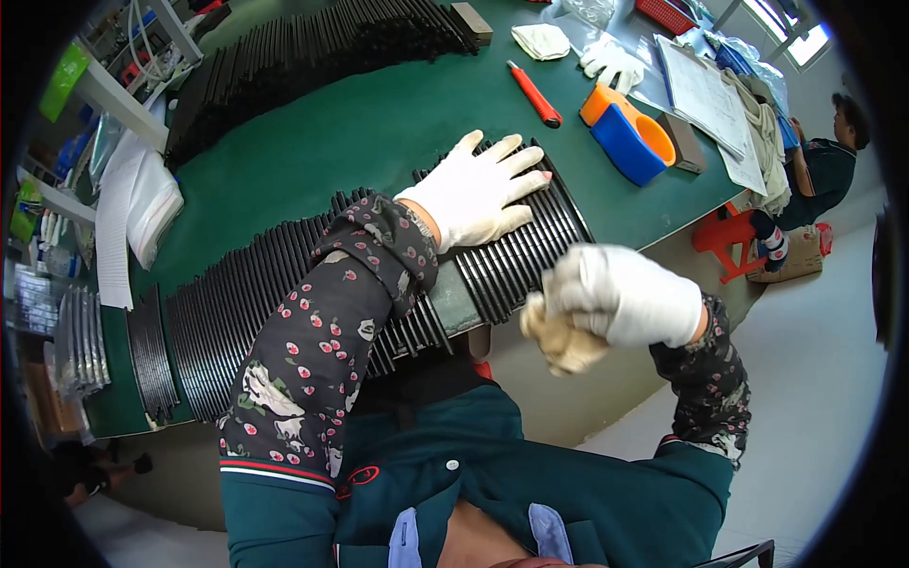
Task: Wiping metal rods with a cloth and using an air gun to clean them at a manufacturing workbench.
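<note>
My left hand (478, 194), in a white glove, lies flat with fingers spread on a row of thin black rods (516, 270) near the table's front edge. Past that edge, to the right of the rods, my right hand (639, 293) is closed around a crumpled beige cloth (561, 343). It is also gloved, and the cloth hangs below its fingers, slightly blurred. Further black rods (246, 303) lie side by side to the left, partly hidden under my left forearm.
A large stack of black rods (312, 57) covers the far side of the green table (350, 128). Beyond my hands lie a red cutter knife (533, 93), tape dispenser-like orange and blue holders (630, 142), a spare glove (611, 64) and papers (701, 95). A person (833, 170) sits at right.
</note>
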Tool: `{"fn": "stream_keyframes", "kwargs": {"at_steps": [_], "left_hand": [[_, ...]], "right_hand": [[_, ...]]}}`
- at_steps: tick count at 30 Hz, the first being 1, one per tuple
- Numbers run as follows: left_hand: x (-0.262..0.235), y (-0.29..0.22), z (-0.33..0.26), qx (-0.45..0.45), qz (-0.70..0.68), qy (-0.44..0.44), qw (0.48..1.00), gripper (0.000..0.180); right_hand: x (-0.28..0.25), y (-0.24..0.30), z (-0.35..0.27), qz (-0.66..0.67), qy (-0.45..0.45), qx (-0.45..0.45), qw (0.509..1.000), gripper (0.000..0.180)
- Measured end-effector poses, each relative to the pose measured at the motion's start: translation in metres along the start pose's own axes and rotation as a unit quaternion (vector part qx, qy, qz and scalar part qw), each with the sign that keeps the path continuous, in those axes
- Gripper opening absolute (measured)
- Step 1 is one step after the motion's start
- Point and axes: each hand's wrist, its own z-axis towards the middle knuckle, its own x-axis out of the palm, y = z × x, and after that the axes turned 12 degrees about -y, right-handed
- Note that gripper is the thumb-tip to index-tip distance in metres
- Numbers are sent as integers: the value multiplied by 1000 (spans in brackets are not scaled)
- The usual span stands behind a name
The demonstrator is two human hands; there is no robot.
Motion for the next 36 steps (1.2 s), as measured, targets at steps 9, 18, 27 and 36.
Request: {"fn": "stream_keyframes", "kwargs": {"at_steps": [9,18,27,36], "left_hand": [[3,-5,2,-1,-8,12,1000,51],[15,-27,39,78,-105,-82,988,53],[7,-17,28,31,-175,-21,984,36],[27,-14,30,11,-33,-43,998,46]], "right_hand": [[16,10,-28,17,108,54,993,15],[8,9,-81,-51,45,241,968,20],[-26,5,-72,43,-48,172,983,22],[6,-46,-13,-150,-165,12,975,18]]}}
